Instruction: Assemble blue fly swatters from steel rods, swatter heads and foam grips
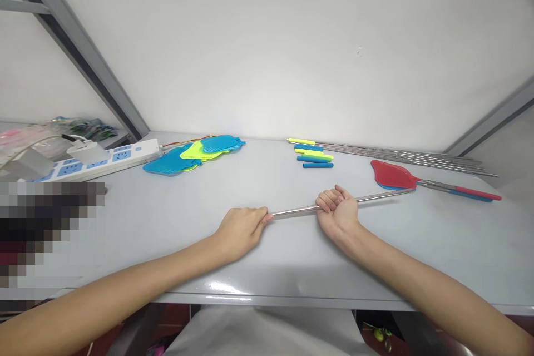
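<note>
Slim, straight, glossy silver metal rod [295, 211] held by left hand [242, 231] and right hand [340, 215], both curled closed around it; red, leaf-shaped, textured swatter head [392, 174] lies right of the grip.

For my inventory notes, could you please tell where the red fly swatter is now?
In the head view, the red fly swatter lies at right on the table, over a blue swatter, near the right end of the metal rod.

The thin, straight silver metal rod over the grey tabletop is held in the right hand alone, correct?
Not alone: the head view shows both the right hand and the left hand holding the thin, straight silver metal rod over the grey tabletop.
</note>
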The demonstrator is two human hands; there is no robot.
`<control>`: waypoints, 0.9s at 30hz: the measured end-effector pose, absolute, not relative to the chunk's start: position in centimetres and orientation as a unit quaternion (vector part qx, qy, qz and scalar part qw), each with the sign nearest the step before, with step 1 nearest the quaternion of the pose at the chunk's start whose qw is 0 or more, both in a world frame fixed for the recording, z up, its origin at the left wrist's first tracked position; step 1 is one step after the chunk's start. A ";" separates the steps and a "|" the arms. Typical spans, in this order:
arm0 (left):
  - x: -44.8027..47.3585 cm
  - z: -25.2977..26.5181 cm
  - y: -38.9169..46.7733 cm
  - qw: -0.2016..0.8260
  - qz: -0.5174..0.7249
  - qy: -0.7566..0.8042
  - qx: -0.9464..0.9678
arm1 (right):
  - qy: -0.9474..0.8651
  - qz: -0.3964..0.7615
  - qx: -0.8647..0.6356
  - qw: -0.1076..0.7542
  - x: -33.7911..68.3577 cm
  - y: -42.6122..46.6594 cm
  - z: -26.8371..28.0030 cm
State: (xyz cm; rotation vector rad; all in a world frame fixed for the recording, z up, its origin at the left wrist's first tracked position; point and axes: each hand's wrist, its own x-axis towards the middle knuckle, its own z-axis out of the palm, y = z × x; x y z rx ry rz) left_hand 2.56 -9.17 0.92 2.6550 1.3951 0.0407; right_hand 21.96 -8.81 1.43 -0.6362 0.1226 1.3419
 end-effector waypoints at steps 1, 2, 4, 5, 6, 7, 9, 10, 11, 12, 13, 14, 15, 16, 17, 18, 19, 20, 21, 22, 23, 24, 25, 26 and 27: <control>2.6 1.0 -9.2 0.072 0.014 0.464 0.883 | 0.055 0.611 -0.291 0.734 21.9 -8.8 1.4; 2.6 1.0 -9.2 0.072 0.014 0.464 0.883 | 0.053 0.611 -0.293 0.734 21.9 -8.9 1.4; 2.6 1.0 -9.2 0.068 0.014 0.461 0.884 | 0.046 0.611 -0.298 0.732 21.8 -8.9 1.4; 2.6 1.0 -9.2 0.067 0.015 0.461 0.885 | 0.042 0.611 -0.301 0.731 21.8 -8.9 1.4; 2.6 1.0 -9.2 0.066 0.014 0.461 0.885 | 0.039 0.611 -0.303 0.730 21.7 -8.9 1.4; 2.6 1.0 -9.2 0.066 0.014 0.461 0.885 | 0.037 0.612 -0.305 0.729 21.7 -9.0 1.3; 2.6 1.0 -9.2 0.066 0.014 0.462 0.884 | 0.033 0.613 -0.306 0.727 21.7 -9.1 1.3; 2.7 1.0 -9.3 0.066 0.015 0.462 0.884 | 0.031 0.614 -0.305 0.728 21.7 -9.1 1.3; 2.7 0.9 -9.3 0.066 0.016 0.462 0.884 | 0.029 0.613 -0.304 0.728 21.6 -9.1 1.3; 2.7 0.9 -9.3 0.067 0.017 0.463 0.884 | 0.026 0.613 -0.303 0.729 21.6 -9.2 1.3; 2.7 0.9 -9.3 0.067 0.018 0.464 0.883 | 0.025 0.613 -0.302 0.729 21.6 -9.2 1.3; 2.7 0.9 -9.3 0.067 0.019 0.465 0.883 | 0.025 0.613 -0.301 0.730 21.5 -9.2 1.3; 2.7 0.9 -9.3 0.067 0.019 0.466 0.882 | 0.027 0.613 -0.299 0.731 21.5 -9.2 1.3; 2.7 0.8 -9.4 0.066 0.020 0.466 0.882 | 0.031 0.613 -0.298 0.731 21.4 -9.2 1.3; 2.7 0.8 -9.4 0.064 0.022 0.464 0.883 | 0.036 0.613 -0.297 0.731 21.3 -9.2 1.3; 2.7 0.7 -9.4 0.063 0.024 0.462 0.884 | 0.041 0.614 -0.296 0.731 21.3 -9.3 1.3; 2.7 0.7 -9.4 0.063 0.027 0.459 0.886 | 0.044 0.615 -0.297 0.729 21.2 -9.3 1.3; 2.7 0.7 -9.4 0.064 0.030 0.457 0.886 | 0.045 0.616 -0.298 0.728 21.1 -9.3 1.3; 2.8 0.7 -9.5 0.065 0.032 0.457 0.887 | 0.045 0.618 -0.299 0.726 21.1 -9.3 1.3; 2.8 0.7 -9.5 0.067 0.033 0.458 0.886 | 0.043 0.619 -0.300 0.725 21.1 -9.4 1.4; 2.8 0.8 -9.5 0.071 0.033 0.460 0.885 | 0.042 0.620 -0.301 0.723 21.1 -9.4 1.5; 2.8 0.9 -9.5 0.075 0.033 0.462 0.883 | 0.041 0.622 -0.303 0.721 21.2 -9.4 1.6; 2.9 1.0 -9.5 0.081 0.034 0.462 0.882 | 0.041 0.625 -0.305 0.717 21.3 -9.3 1.7; 2.9 1.1 -9.5 0.090 0.035 0.460 0.883 | 0.041 0.629 -0.305 0.713 21.4 -9.3 1.8; 2.9 1.2 -9.4 0.101 0.038 0.455 0.884 | 0.039 0.635 -0.306 0.708 21.6 -9.3 2.0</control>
